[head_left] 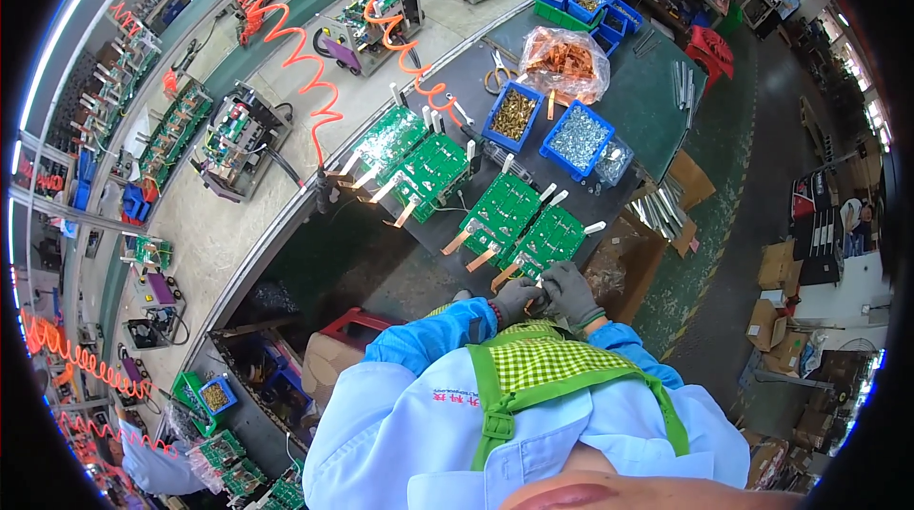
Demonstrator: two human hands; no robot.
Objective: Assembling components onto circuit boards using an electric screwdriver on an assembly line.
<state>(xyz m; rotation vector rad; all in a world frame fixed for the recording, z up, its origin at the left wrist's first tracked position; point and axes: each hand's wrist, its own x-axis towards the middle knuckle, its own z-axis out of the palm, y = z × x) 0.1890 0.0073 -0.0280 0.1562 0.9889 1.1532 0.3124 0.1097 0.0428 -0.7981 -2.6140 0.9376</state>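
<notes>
Both my hands wear grey gloves and meet at the near edge of the bench. My left hand [517,301] is closed, its fingertips by the near corner of a green circuit board [553,238]. My right hand [569,292] is closed beside it, the fingers of both hands almost touching. Whatever they pinch is too small and too covered to name. From that board's near side sticks out a copper strip [506,276]. Just left lies a second green circuit board [501,213] with copper strips. Farther left are two more boards, one of them a green board [430,175] with white-tipped posts.
Beyond the boards stand a blue bin of brass fasteners [514,117], a blue bin of silver screws [578,139] and a bag of copper parts [566,62]. Scissors [498,72] lie nearby. Orange coiled hoses [307,62] hang over the left conveyor. A cardboard box [636,267] stands right.
</notes>
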